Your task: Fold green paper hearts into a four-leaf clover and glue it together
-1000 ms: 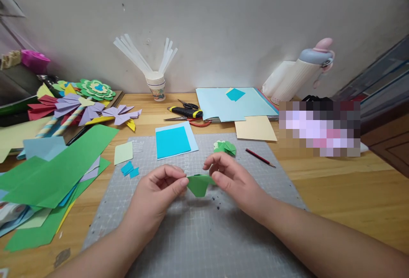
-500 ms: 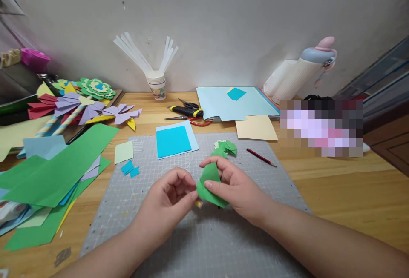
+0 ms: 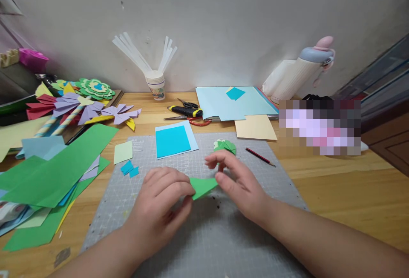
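A folded piece of green paper (image 3: 202, 187) is held between my two hands, just above the grey cutting mat (image 3: 194, 244). My left hand (image 3: 164, 199) grips its left end, fingers on top and thumb below. At the paper's right tip is the thumb of my right hand (image 3: 239, 182); the index finger is lifted away from the paper. Beyond my right hand lies a small green and pale green paper piece (image 3: 225, 146), partly covered by it. A dark red pencil (image 3: 258, 156) rests to the right.
Blue squares (image 3: 173, 139), a pale green square (image 3: 123, 152) and small blue scraps (image 3: 129, 168) lie on the mat. Scissors (image 3: 200, 122) and a black-yellow cutter (image 3: 185, 111) are behind. Green sheets (image 3: 64, 171) and paper flowers fill the left. A cup (image 3: 155, 86) holds white strips.
My left hand has turned palm down and taken hold of the paper's left end. The paper now lies flatter and narrower. My right hand's grip has moved to its right tip.
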A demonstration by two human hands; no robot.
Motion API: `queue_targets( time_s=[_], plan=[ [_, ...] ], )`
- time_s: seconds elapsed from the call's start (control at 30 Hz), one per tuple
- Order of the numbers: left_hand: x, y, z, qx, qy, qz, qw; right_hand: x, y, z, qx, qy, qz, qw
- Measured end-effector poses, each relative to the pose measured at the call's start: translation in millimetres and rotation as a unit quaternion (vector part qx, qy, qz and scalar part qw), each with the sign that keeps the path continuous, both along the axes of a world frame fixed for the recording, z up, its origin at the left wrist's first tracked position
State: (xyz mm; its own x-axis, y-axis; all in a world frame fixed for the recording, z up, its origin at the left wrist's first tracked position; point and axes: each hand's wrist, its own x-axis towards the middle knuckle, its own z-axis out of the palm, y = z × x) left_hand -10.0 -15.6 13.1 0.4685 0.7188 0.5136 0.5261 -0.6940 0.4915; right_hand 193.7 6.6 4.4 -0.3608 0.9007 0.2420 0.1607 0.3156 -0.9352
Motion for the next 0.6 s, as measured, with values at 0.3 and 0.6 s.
queue_targets(
  time_s=[0.3, 0.6],
  plan=[
    [2.2, -0.7, -3.3, 0.024, 0.052, 0.003, 0.998, 0.1, -1.4, 1.0, 0.347, -0.238, 0.056, 0.905],
    [5.9, 6.2, -9.6, 0.049, 0.133, 0.054, 0.988, 0.8, 6.4, -6.7, 0.360, -0.305, 0.034, 0.881]
  ],
)
